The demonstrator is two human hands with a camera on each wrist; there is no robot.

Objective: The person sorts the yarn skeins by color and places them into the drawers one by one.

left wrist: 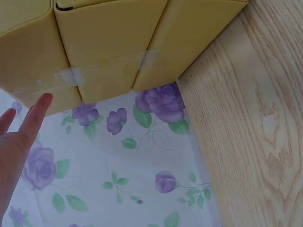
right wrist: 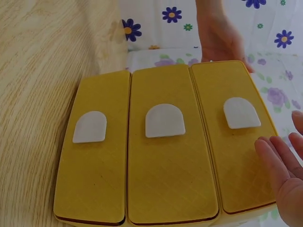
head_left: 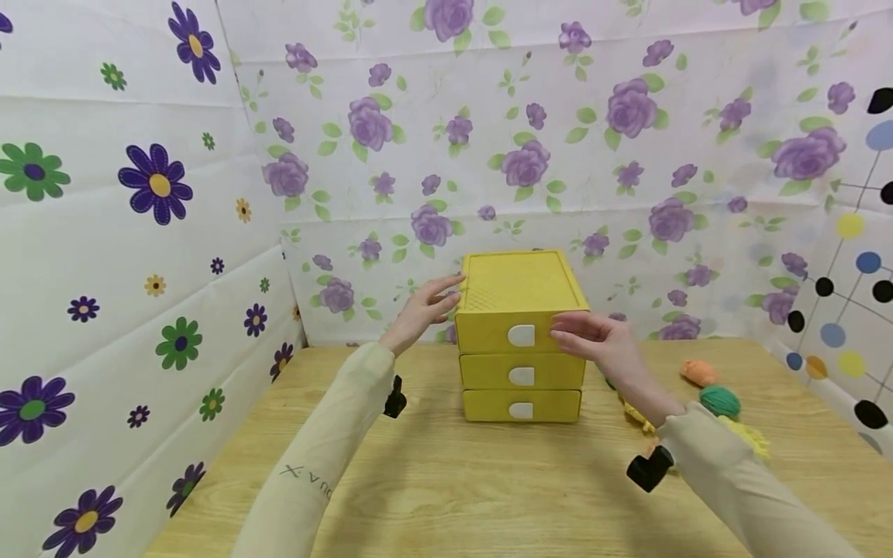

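A yellow three-drawer box (head_left: pixel 523 280) stands on the table, all its drawers pushed in. Each drawer front bears a rounded white pull, such as the top pull (head_left: pixel 522 335). My left hand (head_left: pixel 421 311) is at the box's upper left side with its fingers extended; in the left wrist view its fingertips (left wrist: pixel 43 101) are close to the taped side wall, and contact is unclear. At the right end of the top drawer's front, my right hand (head_left: pixel 605 346) has its fingers loosely extended and holds nothing. The right wrist view shows its fingers (right wrist: pixel 277 158) beside the top drawer.
Right of the box, small yarn-like bundles lie on the wooden table (head_left: pixel 432 488): an orange bundle (head_left: pixel 699 373), a green bundle (head_left: pixel 720 402) and a yellow bundle (head_left: pixel 752 436). More are partly hidden behind my right arm. Flower-patterned cloth (head_left: pixel 418 163) hangs behind and at the left.
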